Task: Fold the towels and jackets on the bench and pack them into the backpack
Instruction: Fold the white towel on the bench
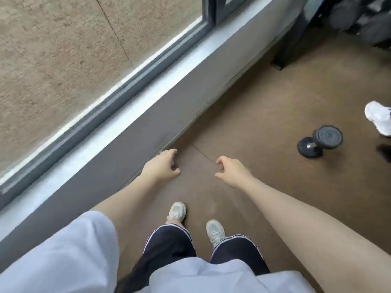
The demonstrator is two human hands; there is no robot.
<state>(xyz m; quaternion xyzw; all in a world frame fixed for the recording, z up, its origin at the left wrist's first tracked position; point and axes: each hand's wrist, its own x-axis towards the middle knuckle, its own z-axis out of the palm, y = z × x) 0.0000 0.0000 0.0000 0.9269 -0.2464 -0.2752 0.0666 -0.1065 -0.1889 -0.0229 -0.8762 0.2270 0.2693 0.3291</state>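
I look down at a brown floor while standing. My left hand (161, 166) and my right hand (230, 170) are stretched out in front of me above the floor, fingers loosely curled, holding nothing. A white piece of cloth (378, 118), perhaps a towel, shows at the right edge, cut off by the frame. No bench and no backpack can be made out; dark blurred shapes (355, 15) fill the top right corner.
A black dumbbell (320, 142) lies on the floor to the right. A grey low wall with a window ledge (118, 132) runs diagonally along my left. A dark post (289, 45) stands at the upper right. My feet in pale shoes (175, 212) stand below.
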